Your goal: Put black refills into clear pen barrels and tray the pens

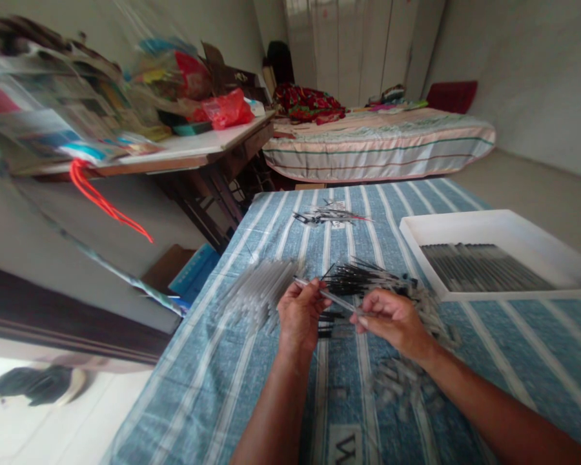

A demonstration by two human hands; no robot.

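Both of my hands are closed on one translucent pen [339, 300], held slanted above the table. My left hand [300, 313] pinches its upper left part between thumb and fingers. At its lower right end, the fingertips of my right hand [390, 321] grip it. Just beyond my hands lies a pile of thin black pen refills [351, 279]. Left of my left hand is a heap of clear pen barrels [261, 290]. Small translucent pieces, seemingly pen caps [407, 384], lie loose below my right wrist; a blurred pile of pale pieces [428, 307] is beside my right hand.
A white box [465, 223] with a row of pens [484, 266] stands at the right. Farther back lies a small bunch of thin dark pieces [326, 214]. A striped blue cloth [184, 381] covers the table. At left is a cluttered desk [193, 152]; behind, a bed [382, 145].
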